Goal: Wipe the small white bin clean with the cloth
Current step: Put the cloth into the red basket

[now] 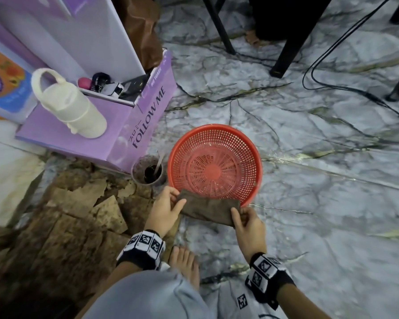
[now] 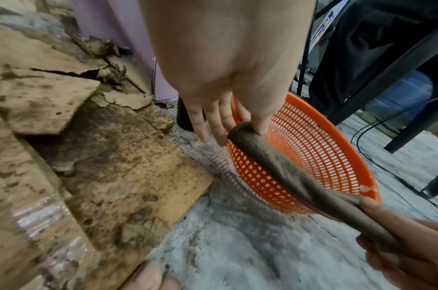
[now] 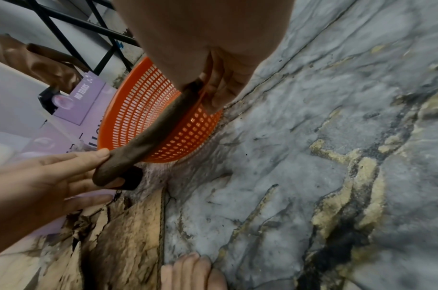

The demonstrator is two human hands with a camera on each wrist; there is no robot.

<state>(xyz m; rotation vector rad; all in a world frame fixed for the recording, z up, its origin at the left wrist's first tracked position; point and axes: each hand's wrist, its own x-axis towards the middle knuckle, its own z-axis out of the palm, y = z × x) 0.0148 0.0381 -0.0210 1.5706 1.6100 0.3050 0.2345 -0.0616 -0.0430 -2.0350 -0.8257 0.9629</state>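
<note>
Toes of a bare foot (image 1: 186,263) are seen nearest, on the marble floor (image 1: 320,203) beside torn, stained cardboard (image 1: 74,217). Just beyond, a brown cloth (image 1: 209,209) is stretched between both hands. Its left end is pinched by the left hand (image 1: 167,207) between thumb and forefinger, the other fingers being held nearly straight. Its right end is gripped by the right hand (image 1: 248,226), whose fingers are curled round it. The cloth is held over the near rim of a red mesh basket (image 1: 214,164) standing on the floor; whether they touch cannot be told. A cup of dark drink (image 1: 148,170) with a straw is placed just left of the basket. Farther left, a white jug (image 1: 67,104) is laid on a purple box (image 1: 124,125). No small white bin can be made out with certainty.
</note>
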